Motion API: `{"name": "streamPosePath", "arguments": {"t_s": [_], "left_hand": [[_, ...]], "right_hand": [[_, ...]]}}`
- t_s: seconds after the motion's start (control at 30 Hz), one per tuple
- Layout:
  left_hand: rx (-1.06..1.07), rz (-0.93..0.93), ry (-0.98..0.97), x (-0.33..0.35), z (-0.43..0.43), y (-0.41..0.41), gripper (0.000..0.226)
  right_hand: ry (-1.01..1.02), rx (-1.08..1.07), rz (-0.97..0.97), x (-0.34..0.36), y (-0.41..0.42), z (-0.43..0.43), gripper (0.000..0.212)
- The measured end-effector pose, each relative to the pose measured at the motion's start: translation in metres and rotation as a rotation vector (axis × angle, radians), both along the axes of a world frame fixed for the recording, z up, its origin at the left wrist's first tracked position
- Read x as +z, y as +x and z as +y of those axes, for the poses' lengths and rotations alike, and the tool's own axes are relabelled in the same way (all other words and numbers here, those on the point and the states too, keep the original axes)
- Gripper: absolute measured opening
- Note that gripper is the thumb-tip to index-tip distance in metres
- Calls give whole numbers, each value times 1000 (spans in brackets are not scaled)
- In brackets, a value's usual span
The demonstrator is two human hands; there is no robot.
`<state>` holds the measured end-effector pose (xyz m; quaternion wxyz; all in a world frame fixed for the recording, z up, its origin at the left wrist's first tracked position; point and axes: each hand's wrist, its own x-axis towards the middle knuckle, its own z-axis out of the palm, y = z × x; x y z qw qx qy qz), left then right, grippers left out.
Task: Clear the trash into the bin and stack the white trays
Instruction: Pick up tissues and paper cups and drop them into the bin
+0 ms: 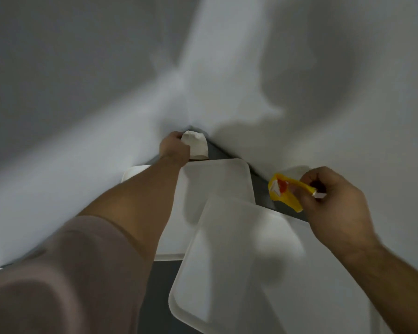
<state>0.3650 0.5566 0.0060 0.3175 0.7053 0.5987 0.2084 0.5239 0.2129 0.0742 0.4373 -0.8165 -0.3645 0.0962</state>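
Observation:
My left hand (174, 147) reaches to the far corner and grips a white paper cup (195, 144) beyond the trays. At the right, my right hand (333, 201) holds a crumpled yellow wrapper (285, 191) with red and white bits, above the table edge by the wall. A white tray (263, 261) lies nearest me, tilted over the corner of a second white tray (215, 179) behind it. The edge of a third white tray (133, 173) shows under my left forearm. No bin is in view.
The dark grey table (159, 285) sits in a corner between two white walls (299, 92). My left arm and a pinkish sleeve (70, 273) cover the left part of the table.

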Motion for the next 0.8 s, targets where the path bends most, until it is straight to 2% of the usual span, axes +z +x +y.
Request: {"name": "streamPosePath", "arguments": {"t_s": [0.17,0.3,0.4,0.47,0.67,0.8], "left_hand": [[93,-517,-202,34,-41,-2,30],[56,-698,-243,64,-113,0,38],[-74,-813,-321,80,-186,4,59],[-180,-821,-328,85,-237,7,63],[-236,-723,-298,88,-396,21,35],[-286,-601,-210,78,-505,32,19]], "right_hand": [[60,-59,-12,12,13,-27,13],[88,-105,21,20,22,-62,11],[100,-123,33,24,27,-98,11],[69,-146,45,23,33,-128,11],[0,-172,60,10,47,-239,11],[-56,-178,113,-11,52,-324,14]]}}
